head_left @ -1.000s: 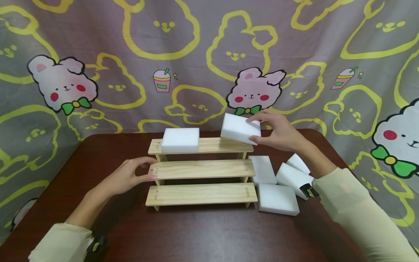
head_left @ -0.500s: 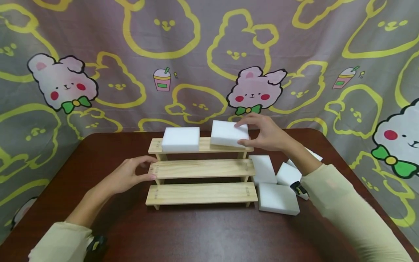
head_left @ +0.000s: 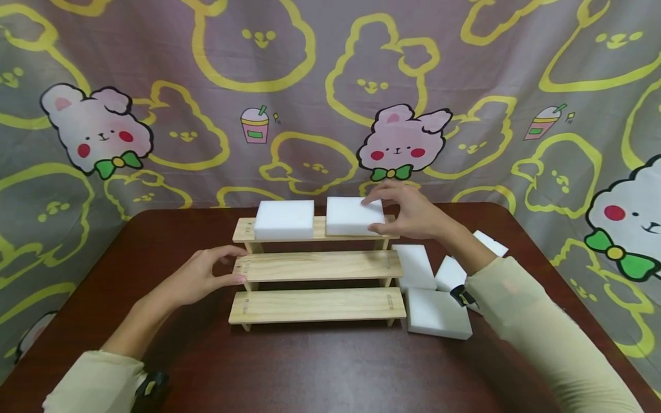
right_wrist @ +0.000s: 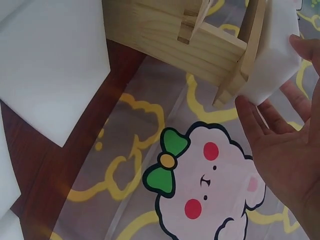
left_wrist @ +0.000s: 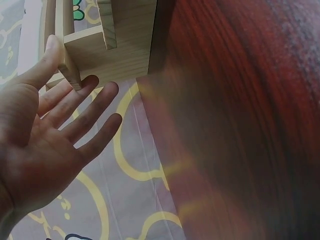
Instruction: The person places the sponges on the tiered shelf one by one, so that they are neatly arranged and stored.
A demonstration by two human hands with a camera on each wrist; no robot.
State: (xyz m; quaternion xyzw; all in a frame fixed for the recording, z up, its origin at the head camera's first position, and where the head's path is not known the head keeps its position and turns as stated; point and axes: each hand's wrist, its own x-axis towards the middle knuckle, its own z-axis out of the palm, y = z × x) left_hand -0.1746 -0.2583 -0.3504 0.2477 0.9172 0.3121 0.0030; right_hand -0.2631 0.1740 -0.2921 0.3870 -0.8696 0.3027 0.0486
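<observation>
A three-tier wooden display stand (head_left: 316, 267) stands on the table. My right hand (head_left: 413, 212) holds a white foam block (head_left: 348, 217) by its right side, thumb at the front and fingers toward the back. That block lies flat on the top tier's right part; in the right wrist view the block (right_wrist: 275, 55) sits against the board under the fingertips. Another white foam block (head_left: 284, 219) rests on the same tier's left part, with a narrow gap between them. My left hand (head_left: 198, 281) grips the middle tier's left end between thumb and index finger, its other fingers extended below.
Several more white foam blocks lie right of the stand, among them a flat one (head_left: 439, 314) in front and one (head_left: 413, 268) beside the tiers. My right forearm partly covers others. A patterned curtain (head_left: 320, 115) hangs behind the dark red table (head_left: 310, 373).
My right hand has moved left and slightly down, bringing its tilted foam block flat onto the top tier beside the other one. The left hand has stayed at the stand.
</observation>
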